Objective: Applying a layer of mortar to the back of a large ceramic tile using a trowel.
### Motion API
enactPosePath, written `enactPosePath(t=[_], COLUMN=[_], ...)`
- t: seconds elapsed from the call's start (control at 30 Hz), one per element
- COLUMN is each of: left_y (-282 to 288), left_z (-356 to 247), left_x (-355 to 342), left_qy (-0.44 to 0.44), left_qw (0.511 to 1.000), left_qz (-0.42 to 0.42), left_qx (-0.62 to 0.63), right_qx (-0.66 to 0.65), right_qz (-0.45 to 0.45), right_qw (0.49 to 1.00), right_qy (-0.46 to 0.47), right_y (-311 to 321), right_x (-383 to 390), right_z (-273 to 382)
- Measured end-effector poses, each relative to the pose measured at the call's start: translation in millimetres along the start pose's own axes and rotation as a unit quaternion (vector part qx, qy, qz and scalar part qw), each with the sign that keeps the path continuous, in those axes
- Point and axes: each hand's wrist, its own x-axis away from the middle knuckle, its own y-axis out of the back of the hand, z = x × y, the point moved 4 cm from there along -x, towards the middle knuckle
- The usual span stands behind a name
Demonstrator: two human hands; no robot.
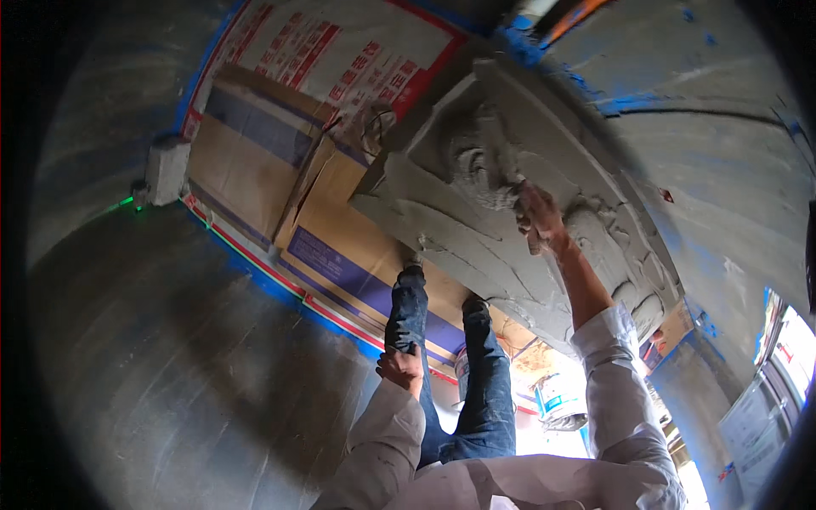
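My right hand (542,218) is closed around the handle of a trowel (512,170), held over the far middle of a wide slab of wet grey mortar (476,255). Most of the trowel blade is smeared with mortar and hard to tell from it. Beside the tool the mortar is heaped and swirled; toward the left corner it lies flatter, with thin ridges. My left hand (401,370) rests on my left leg (408,314) near the knee, fingers curled in, with nothing seen in it.
Flattened cardboard (340,255) covers the floor left of the mortar, and a red-and-white printed sheet (340,59) lies beyond it. A grey block (167,170) stands by the left wall, near a green light spot. Bare plastered walls close in on both sides. A white bucket (561,399) stands near my legs.
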Motion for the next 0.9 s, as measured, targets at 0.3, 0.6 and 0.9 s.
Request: enactPosePath(t=[0.3,0.6,0.9], left_y=[53,115,124], left_z=[-9,-94,-88], left_x=[8,-55,-64], left_qy=[0.112,0.138,0.134], left_qw=[0.989,0.986,0.974], left_qz=[0.030,0.094,0.058], left_qx=[-0.087,-0.020,-0.173], right_qx=[0.098,0.626,0.710], right_qz=[0.105,0.026,-0.134], right_qw=[0.987,0.721,0.615], right_qy=[-0.073,0.298,0.315], right_y=[-143,-155,-8], right_x=[-19,1,-96], right_z=[-83,-44,96])
